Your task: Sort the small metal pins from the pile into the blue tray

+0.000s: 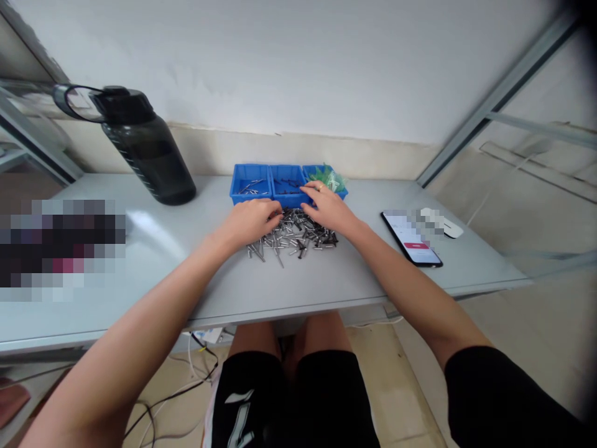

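Observation:
A loose pile of silver and dark screws or rivets (298,235) lies on the grey table in front of three blue bins. My left hand (253,219) is at the pile's left side with its fingers curled in; whatever they hold is too small to make out. My right hand (330,210) hovers by the front of the middle bin (290,200), thumb and fingers apart, with a ring on one finger. Silver pieces lie in the left bin (250,198), dark ones in the middle bin. Green and clear plastic pieces (329,178) fill the right bin.
A dark water bottle (152,155) with a loop handle stands at the back left. To the right lie a phone (410,239) with a lit screen and a white item (443,224). A blurred-out dark object is at far left. Metal frame posts flank the table (261,289).

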`<state>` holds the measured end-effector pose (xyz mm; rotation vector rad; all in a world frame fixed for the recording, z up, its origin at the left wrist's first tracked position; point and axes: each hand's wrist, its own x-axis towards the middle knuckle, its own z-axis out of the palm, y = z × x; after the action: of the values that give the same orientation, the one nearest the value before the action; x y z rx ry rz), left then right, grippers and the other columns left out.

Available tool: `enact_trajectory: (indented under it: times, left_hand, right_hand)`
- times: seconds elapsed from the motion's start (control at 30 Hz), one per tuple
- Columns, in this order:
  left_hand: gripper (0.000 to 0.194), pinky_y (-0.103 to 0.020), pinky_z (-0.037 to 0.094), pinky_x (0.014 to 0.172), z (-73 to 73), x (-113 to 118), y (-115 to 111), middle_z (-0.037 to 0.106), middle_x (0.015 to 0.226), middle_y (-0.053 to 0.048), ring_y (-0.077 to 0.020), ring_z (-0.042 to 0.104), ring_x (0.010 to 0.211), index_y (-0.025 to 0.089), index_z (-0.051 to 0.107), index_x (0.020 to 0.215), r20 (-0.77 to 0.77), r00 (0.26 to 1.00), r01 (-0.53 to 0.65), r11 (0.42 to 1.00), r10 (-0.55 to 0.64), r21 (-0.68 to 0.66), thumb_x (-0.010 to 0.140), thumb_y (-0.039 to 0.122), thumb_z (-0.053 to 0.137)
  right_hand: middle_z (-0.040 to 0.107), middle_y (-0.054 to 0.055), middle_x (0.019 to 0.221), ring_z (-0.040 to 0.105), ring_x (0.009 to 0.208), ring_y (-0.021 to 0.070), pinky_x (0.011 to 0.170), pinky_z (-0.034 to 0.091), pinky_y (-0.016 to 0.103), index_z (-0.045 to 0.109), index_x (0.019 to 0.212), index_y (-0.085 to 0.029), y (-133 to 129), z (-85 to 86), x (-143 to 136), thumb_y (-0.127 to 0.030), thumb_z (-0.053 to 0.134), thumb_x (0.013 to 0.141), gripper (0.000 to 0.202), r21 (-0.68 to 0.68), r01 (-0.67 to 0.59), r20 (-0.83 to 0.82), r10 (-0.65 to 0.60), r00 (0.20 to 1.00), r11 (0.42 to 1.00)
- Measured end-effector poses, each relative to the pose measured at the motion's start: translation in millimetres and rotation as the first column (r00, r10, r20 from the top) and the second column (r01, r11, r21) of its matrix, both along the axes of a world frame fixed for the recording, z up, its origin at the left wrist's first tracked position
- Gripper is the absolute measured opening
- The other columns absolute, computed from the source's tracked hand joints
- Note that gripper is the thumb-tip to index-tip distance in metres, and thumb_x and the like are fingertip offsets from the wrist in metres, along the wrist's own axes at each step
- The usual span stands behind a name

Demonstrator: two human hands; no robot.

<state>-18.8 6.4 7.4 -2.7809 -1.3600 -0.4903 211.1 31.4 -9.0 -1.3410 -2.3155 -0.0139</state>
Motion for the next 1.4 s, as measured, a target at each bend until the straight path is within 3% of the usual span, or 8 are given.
enact_trajectory:
  times: [0.2,0.37,0.47,0.57,0.7,0.83,1.07,1.4]
  left_hand:
    - [0.027,-0.030,0.046,0.071,2.4,-0.2,-0.5,0.070,0.096,-0.006,-0.0230,0.065,0.087,0.021,0.067,0.100,-0.050,0.999,-0.015,0.999,0.013,-0.043,0.094,0.033,0.044]
    - [0.025,-0.031,0.047,0.071,2.1,0.4,-0.6,0.070,0.097,-0.005,-0.0235,0.065,0.088,0.022,0.067,0.100,-0.055,0.998,-0.024,0.998,0.021,-0.055,0.093,0.032,0.045]
    - [0.026,-0.031,0.047,0.071,2.0,0.1,-0.4,0.071,0.097,-0.006,-0.0237,0.066,0.088,0.021,0.067,0.101,-0.054,0.998,-0.030,0.998,0.027,-0.047,0.094,0.032,0.045]
    - [0.026,-0.032,0.048,0.074,1.1,-1.4,0.8,0.070,0.099,-0.006,-0.0239,0.065,0.090,0.021,0.067,0.102,-0.066,0.997,-0.031,0.998,0.027,-0.062,0.094,0.032,0.045]
    - [0.027,-0.033,0.048,0.076,-2.6,-3.7,4.2,0.069,0.102,-0.007,-0.0251,0.064,0.095,0.021,0.067,0.105,-0.088,0.996,-0.015,0.997,0.009,-0.073,0.093,0.031,0.046]
    - [0.029,-0.034,0.048,0.079,-5.5,-4.4,6.8,0.069,0.105,-0.008,-0.0255,0.063,0.098,0.020,0.068,0.108,-0.106,0.994,-0.004,0.997,-0.005,-0.083,0.093,0.032,0.046]
    - [0.030,-0.034,0.049,0.080,-4.0,-1.4,3.9,0.068,0.105,-0.008,-0.0258,0.063,0.099,0.019,0.067,0.110,-0.128,0.992,0.003,0.993,-0.019,-0.118,0.094,0.033,0.045]
    - [0.030,-0.033,0.049,0.081,-0.3,-1.5,1.1,0.068,0.106,-0.006,-0.0241,0.063,0.099,0.021,0.067,0.109,-0.081,0.995,0.041,0.992,-0.051,-0.116,0.095,0.032,0.044]
  right_hand:
    - [0.039,0.017,0.152,0.055,0.122,0.0292,0.104,0.046,0.045,0.043,0.146,-0.011,-0.6,-1.6,-0.5,-0.030,0.050,0.091,0.058,-0.052,0.025,0.029,-0.024,0.999,0.998]
    - [0.040,0.016,0.151,0.058,0.117,0.0267,0.102,0.047,0.043,0.047,0.143,-0.014,-1.8,0.6,-0.7,-0.030,0.051,0.091,0.055,-0.052,0.012,0.006,-0.012,1.000,0.999]
    - [0.052,0.014,0.138,0.062,0.105,0.0221,0.096,0.048,0.038,0.057,0.132,-0.015,-3.5,4.5,-2.0,-0.028,0.051,0.091,0.043,-0.013,-0.021,-0.040,0.020,0.999,1.000]
    - [0.065,0.010,0.111,0.062,0.092,0.0190,0.087,0.047,0.034,0.066,0.114,-0.016,-5.2,7.8,-4.2,-0.025,0.050,0.092,0.028,-0.015,-0.110,-0.042,0.109,0.993,0.994]
    - [0.067,0.007,0.093,0.060,0.089,0.0190,0.082,0.043,0.030,0.068,0.095,-0.017,-6.7,8.7,-7.2,-0.021,0.051,0.090,0.018,-0.108,-0.246,0.061,0.253,0.965,0.963]
    - [0.068,0.008,0.099,0.060,0.093,0.0197,0.082,0.042,0.030,0.069,0.098,-0.017,-7.8,6.6,-9.3,-0.022,0.053,0.091,0.018,-0.183,-0.283,0.103,0.305,0.947,0.942]
    - [0.066,0.011,0.111,0.059,0.102,0.0218,0.086,0.043,0.032,0.065,0.116,-0.015,-8.3,-0.6,-14.9,-0.016,0.046,0.093,0.030,-0.176,-0.248,0.158,0.276,0.948,0.953]
    - [0.066,0.010,0.107,0.058,0.099,0.0213,0.085,0.042,0.031,0.066,0.111,-0.014,-8.0,-2.0,-16.3,-0.012,0.044,0.093,0.028,-0.179,-0.214,0.222,0.252,0.942,0.960]
